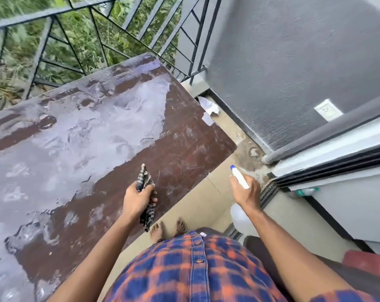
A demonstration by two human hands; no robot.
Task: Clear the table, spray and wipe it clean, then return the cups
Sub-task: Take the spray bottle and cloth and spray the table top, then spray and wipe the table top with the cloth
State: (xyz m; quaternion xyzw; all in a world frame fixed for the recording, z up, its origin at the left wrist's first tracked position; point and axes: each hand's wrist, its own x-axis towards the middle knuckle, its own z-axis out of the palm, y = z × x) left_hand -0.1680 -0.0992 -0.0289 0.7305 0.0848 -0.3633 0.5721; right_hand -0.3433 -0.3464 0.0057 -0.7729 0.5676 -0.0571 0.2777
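Counter (75,138) cleared and wet; wiping, cups likely remain. Left hand (139,198) grips cloth (144,180) over it, right hand (246,191) grips bottle (239,177) beside it.

A blue-and-orange checked shirt (197,269) with brown buttons (198,260), feet (169,228) bare.

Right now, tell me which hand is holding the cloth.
The left hand, gripping the dark checked cloth over the wet table; the right hand holds a white spray bottle instead.
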